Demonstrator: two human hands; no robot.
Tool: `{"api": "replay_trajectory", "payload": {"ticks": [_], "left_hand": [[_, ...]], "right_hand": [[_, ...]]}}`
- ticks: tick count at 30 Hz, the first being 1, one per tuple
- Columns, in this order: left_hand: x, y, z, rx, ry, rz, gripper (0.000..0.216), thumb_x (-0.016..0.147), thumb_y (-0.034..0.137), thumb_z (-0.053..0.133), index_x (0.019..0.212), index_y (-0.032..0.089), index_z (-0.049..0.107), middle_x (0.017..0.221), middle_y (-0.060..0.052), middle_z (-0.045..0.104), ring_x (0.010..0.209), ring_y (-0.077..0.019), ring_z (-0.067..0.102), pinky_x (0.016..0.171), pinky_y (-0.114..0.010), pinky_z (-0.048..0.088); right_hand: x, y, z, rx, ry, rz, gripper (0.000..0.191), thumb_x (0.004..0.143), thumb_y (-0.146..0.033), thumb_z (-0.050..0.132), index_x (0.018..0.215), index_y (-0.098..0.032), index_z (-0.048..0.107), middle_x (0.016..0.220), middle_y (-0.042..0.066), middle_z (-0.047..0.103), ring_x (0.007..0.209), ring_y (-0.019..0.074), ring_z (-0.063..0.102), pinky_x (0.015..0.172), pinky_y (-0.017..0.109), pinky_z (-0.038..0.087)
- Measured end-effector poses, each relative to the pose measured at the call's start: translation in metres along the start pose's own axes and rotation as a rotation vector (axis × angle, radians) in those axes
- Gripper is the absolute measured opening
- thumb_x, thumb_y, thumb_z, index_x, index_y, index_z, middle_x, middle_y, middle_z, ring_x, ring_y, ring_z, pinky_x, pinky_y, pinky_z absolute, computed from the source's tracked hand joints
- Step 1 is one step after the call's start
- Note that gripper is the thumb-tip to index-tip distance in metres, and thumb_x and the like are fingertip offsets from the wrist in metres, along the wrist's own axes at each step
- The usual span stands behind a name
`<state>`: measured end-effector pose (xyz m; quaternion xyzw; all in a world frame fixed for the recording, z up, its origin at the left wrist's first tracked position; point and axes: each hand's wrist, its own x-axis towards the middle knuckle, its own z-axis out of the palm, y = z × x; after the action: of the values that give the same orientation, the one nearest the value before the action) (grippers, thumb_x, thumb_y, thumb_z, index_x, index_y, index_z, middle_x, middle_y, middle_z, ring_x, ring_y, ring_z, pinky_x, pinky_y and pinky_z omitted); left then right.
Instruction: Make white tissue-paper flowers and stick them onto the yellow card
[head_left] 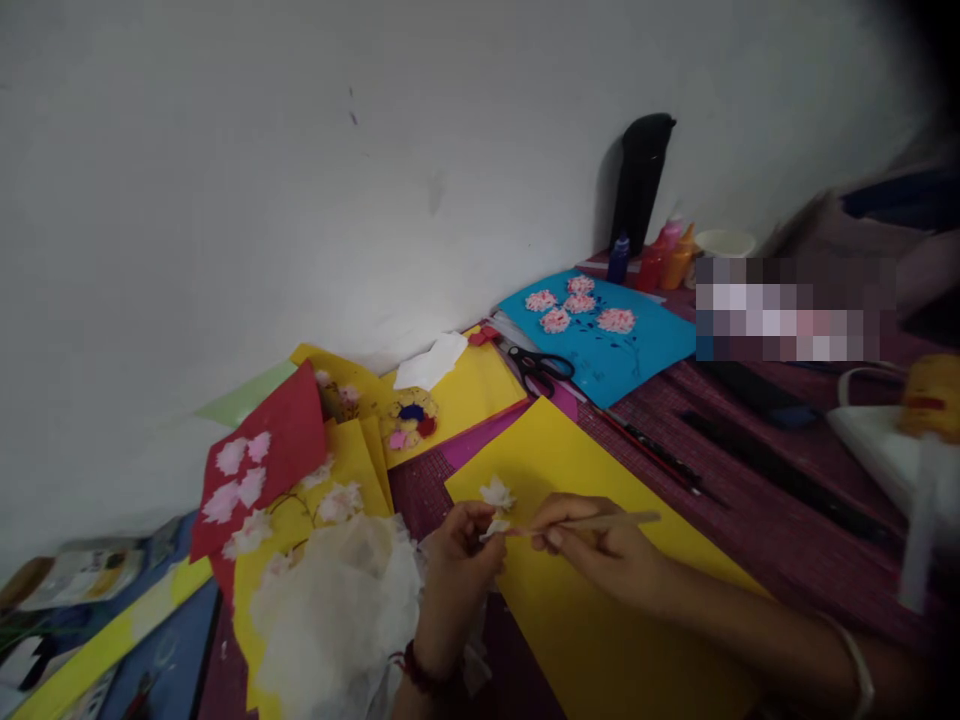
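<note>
My left hand pinches a small piece of white tissue paper above the left edge of a yellow sheet. In my right hand is a thin, pale paintbrush, held like a pen. Its narrow end points at the tissue piece; whether they touch I cannot tell. A white tissue-paper flower lies on the yellow sheet just beyond my left fingers. Crumpled white tissue paper is heaped to the left of my left wrist.
Left are a red sheet and yellow sheets with paper flowers. Black-handled scissors lie beside a blue sheet with pink-white flowers. Paint bottles and a black cylindrical container stand by the wall. A long black strip lies right.
</note>
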<state>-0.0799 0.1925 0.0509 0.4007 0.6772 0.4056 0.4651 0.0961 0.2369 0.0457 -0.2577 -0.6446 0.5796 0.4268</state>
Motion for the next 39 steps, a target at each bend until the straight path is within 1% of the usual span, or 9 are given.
{"api": "replay_trajectory", "payload": {"ticks": [5, 9, 15, 19, 25, 30, 35, 37, 39], "left_hand": [[-0.002, 0.001, 0.004, 0.006, -0.014, -0.003, 0.012, 0.068, 0.023, 0.060, 0.068, 0.017, 0.049, 0.057, 0.006, 0.051, 0.050, -0.0074, 0.047, 0.049, -0.020, 0.038], [-0.006, 0.004, 0.004, -0.034, -0.024, -0.016, 0.010, 0.066, 0.021, 0.061, 0.070, 0.017, 0.053, 0.058, 0.005, 0.056, 0.050, -0.0078, 0.050, 0.049, -0.020, 0.039], [-0.012, 0.010, -0.006, -0.364, -0.085, -0.140, 0.018, 0.065, 0.020, 0.064, 0.082, 0.014, 0.062, 0.065, -0.003, 0.068, 0.058, -0.0119, 0.060, 0.057, -0.023, 0.046], [-0.009, 0.007, -0.006, -0.511, -0.109, -0.183, 0.016, 0.063, 0.021, 0.069, 0.076, 0.013, 0.063, 0.064, -0.004, 0.069, 0.052, -0.0099, 0.059, 0.050, -0.019, 0.043], [-0.005, -0.002, 0.001, -0.436, -0.047, -0.031, 0.016, 0.065, 0.025, 0.074, 0.069, 0.017, 0.060, 0.063, 0.001, 0.068, 0.053, -0.0093, 0.059, 0.049, -0.018, 0.042], [-0.007, -0.003, 0.002, -0.081, 0.044, 0.257, 0.007, 0.077, 0.023, 0.064, 0.073, 0.018, 0.065, 0.063, 0.003, 0.060, 0.059, -0.0075, 0.054, 0.059, -0.020, 0.043], [-0.013, 0.000, 0.003, 0.142, 0.075, 0.554, 0.009, 0.077, 0.014, 0.061, 0.077, 0.021, 0.067, 0.075, 0.000, 0.062, 0.072, -0.0118, 0.058, 0.065, -0.023, 0.045], [-0.013, 0.001, 0.003, 0.128, 0.089, 0.568, 0.009, 0.075, 0.014, 0.063, 0.074, 0.021, 0.067, 0.075, -0.001, 0.063, 0.072, -0.0119, 0.058, 0.063, -0.022, 0.045], [-0.012, 0.003, 0.003, -0.014, 0.084, 0.437, 0.007, 0.074, 0.016, 0.064, 0.067, 0.019, 0.065, 0.066, 0.001, 0.059, 0.061, -0.0090, 0.055, 0.056, -0.020, 0.043]], "right_hand": [[0.000, 0.007, 0.001, -0.252, -0.041, -0.135, 0.019, 0.086, -0.014, 0.048, 0.087, -0.019, 0.066, 0.080, 0.005, 0.066, 0.079, 0.0161, 0.060, 0.073, 0.029, 0.047], [0.001, 0.009, 0.001, -0.277, -0.045, -0.151, 0.020, 0.087, -0.014, 0.047, 0.091, -0.020, 0.066, 0.080, 0.004, 0.066, 0.079, 0.0157, 0.060, 0.074, 0.029, 0.047], [0.001, 0.006, 0.003, 0.026, 0.031, 0.009, 0.016, 0.086, -0.018, 0.049, 0.088, -0.018, 0.065, 0.074, 0.004, 0.063, 0.069, 0.0144, 0.058, 0.062, 0.026, 0.047], [0.002, 0.008, 0.005, 0.320, 0.085, 0.145, 0.013, 0.087, -0.028, 0.053, 0.087, -0.018, 0.061, 0.073, 0.002, 0.062, 0.065, 0.0116, 0.057, 0.058, 0.022, 0.046], [0.005, 0.012, 0.005, 0.419, 0.104, 0.230, 0.018, 0.083, -0.035, 0.061, 0.087, -0.018, 0.063, 0.073, 0.003, 0.067, 0.057, 0.0100, 0.058, 0.054, 0.021, 0.046], [0.006, 0.013, 0.010, 0.405, 0.170, 0.258, 0.027, 0.079, -0.041, 0.064, 0.072, -0.015, 0.068, 0.068, 0.003, 0.065, 0.052, 0.0084, 0.053, 0.049, 0.019, 0.041], [0.005, 0.010, 0.019, 0.728, 0.258, 0.434, 0.021, 0.079, -0.040, 0.066, 0.082, -0.018, 0.066, 0.056, -0.002, 0.058, 0.048, 0.0065, 0.049, 0.048, 0.017, 0.037], [0.005, 0.008, 0.018, 0.867, 0.225, 0.496, 0.019, 0.078, -0.037, 0.067, 0.080, -0.019, 0.064, 0.058, -0.003, 0.059, 0.046, 0.0053, 0.047, 0.049, 0.017, 0.039], [0.006, 0.006, 0.013, 0.890, 0.146, 0.497, 0.017, 0.075, -0.035, 0.070, 0.082, -0.021, 0.065, 0.063, -0.003, 0.060, 0.047, 0.0052, 0.047, 0.051, 0.018, 0.041]]}}
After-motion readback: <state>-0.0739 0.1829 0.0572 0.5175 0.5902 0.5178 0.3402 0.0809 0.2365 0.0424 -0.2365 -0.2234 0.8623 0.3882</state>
